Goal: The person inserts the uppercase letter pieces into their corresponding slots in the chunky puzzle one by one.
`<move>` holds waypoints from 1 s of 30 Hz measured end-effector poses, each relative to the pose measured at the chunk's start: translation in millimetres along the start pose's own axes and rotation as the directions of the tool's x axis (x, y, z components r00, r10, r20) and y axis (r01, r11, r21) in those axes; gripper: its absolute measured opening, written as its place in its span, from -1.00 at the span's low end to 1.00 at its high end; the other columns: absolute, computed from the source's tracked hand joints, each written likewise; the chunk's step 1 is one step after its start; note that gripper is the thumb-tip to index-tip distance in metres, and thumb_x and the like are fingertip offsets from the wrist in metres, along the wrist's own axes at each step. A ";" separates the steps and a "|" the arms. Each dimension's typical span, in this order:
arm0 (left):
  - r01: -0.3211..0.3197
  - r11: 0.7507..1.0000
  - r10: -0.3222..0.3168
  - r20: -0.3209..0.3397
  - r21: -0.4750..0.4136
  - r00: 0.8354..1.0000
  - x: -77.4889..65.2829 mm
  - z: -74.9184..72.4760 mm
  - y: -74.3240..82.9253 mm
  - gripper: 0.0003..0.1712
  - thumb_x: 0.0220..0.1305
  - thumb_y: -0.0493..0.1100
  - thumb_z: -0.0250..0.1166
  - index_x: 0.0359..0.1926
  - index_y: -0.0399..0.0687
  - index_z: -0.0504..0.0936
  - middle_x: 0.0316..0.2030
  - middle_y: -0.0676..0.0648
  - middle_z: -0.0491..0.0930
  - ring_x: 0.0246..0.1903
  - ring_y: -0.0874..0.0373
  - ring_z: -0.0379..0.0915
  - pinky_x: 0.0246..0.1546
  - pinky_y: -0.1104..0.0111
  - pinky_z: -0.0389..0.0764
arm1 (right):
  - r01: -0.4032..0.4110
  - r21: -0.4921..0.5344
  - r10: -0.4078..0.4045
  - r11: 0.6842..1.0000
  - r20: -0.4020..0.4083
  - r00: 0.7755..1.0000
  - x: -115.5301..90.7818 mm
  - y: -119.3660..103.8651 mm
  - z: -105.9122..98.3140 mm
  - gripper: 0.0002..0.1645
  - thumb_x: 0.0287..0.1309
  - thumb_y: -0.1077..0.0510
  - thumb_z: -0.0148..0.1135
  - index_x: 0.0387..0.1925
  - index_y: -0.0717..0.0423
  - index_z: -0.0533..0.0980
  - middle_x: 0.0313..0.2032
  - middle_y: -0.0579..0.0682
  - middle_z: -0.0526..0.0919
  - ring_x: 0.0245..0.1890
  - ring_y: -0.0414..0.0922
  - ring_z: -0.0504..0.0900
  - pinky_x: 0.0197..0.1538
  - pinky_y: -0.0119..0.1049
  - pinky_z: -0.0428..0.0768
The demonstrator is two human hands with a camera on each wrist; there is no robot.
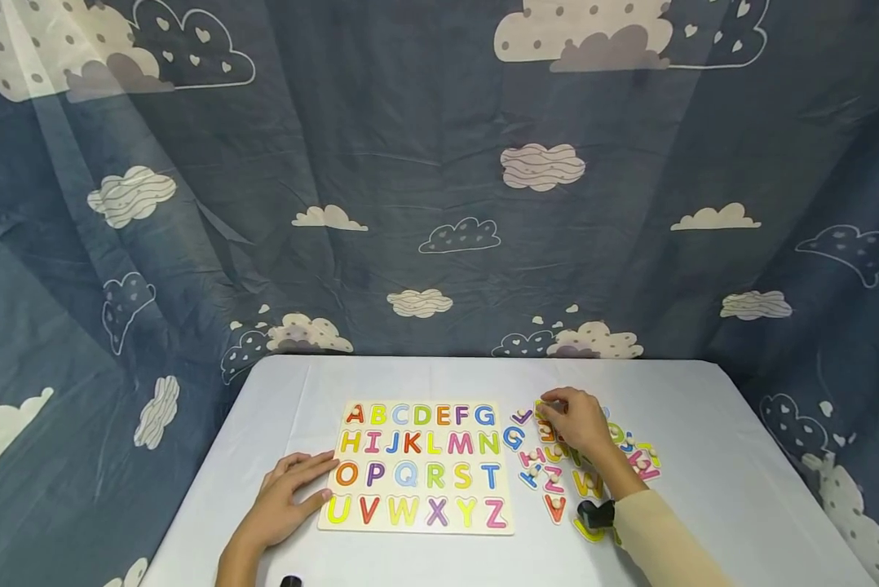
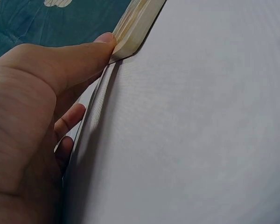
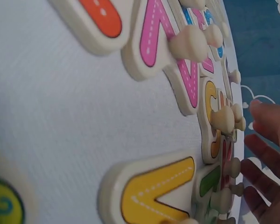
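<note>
A pale alphabet puzzle board (image 1: pixel 381 528) lies on the white table with its coloured letters in rows from A to Z. My left hand (image 1: pixel 284 499) rests at its left edge, and the thumb (image 2: pixel 91 53) touches the side near a rounded corner. To the right of the board are scattered wooden letter pieces with round knobs, among them a red A (image 1: pixel 554 509) and a yellow W (image 3: pixel 154 184). My right hand (image 1: pixel 577 420) reaches over the far part of this pile, fingertips near a yellow piece. In the right wrist view its fingers (image 3: pixel 261 175) are spread apart, with no piece visible between them.
Pink letter pieces (image 3: pixel 151 35) overlap one another near the right hand. More pieces, one of them pink (image 1: pixel 645 465), lie right of the forearm. A blue cloud-print curtain (image 1: pixel 410 187) hangs behind the white table (image 1: pixel 748 505).
</note>
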State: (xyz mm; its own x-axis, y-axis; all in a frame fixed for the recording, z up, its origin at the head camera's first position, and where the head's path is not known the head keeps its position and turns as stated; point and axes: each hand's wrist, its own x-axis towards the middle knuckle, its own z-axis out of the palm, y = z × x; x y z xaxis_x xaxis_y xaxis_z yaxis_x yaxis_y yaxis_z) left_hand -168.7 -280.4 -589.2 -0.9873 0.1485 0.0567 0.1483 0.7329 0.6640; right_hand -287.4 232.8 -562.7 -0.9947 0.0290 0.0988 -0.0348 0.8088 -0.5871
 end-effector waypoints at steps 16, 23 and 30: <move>-0.003 1.000 0.003 -0.012 -0.008 1.000 -1.2 0.9 -0.4 -0.45 0.25 0.11 0.45 0.27 0.36 0.65 0.39 0.24 0.50 0.39 0.04 0.19 0.35 -0.12 0.08 | 0.035 -0.080 -0.038 0.996 -0.032 0.999 1.9 3.9 8.4 -0.69 0.29 0.03 0.40 -0.02 0.10 0.73 -0.02 0.14 0.74 -0.08 0.09 0.64 0.05 0.09 0.56; -0.012 1.000 0.013 0.001 -0.012 1.000 -1.1 1.6 1.0 -0.45 0.25 0.10 0.45 0.28 0.33 0.65 0.38 0.23 0.51 0.37 0.04 0.21 0.31 -0.12 0.10 | 0.060 -0.101 -0.065 0.993 -0.044 0.997 0.5 6.1 7.9 -0.72 0.29 0.08 0.40 -0.04 0.14 0.73 0.00 0.15 0.74 -0.01 0.15 0.66 0.17 0.16 0.49; -0.002 1.000 0.002 -0.002 -0.002 1.000 -0.8 1.1 2.3 -0.45 0.25 0.17 0.44 0.27 0.36 0.65 0.38 0.23 0.51 0.37 0.06 0.20 0.31 -0.12 0.11 | 0.092 -0.039 -0.095 0.995 -0.097 0.991 -1.2 -7.0 3.7 -0.72 0.32 0.06 0.37 -0.05 0.14 0.72 0.10 0.17 0.69 0.17 0.21 0.59 0.29 0.20 0.47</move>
State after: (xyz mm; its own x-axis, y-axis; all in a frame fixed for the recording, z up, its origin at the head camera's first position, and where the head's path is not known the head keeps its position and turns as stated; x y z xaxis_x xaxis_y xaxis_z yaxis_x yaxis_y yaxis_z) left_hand -167.5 -278.1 -588.5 -0.9871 0.1488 0.0598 0.1505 0.7312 0.6654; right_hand -286.4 225.0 -561.6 -0.9728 0.0086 0.2316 -0.1221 0.8303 -0.5438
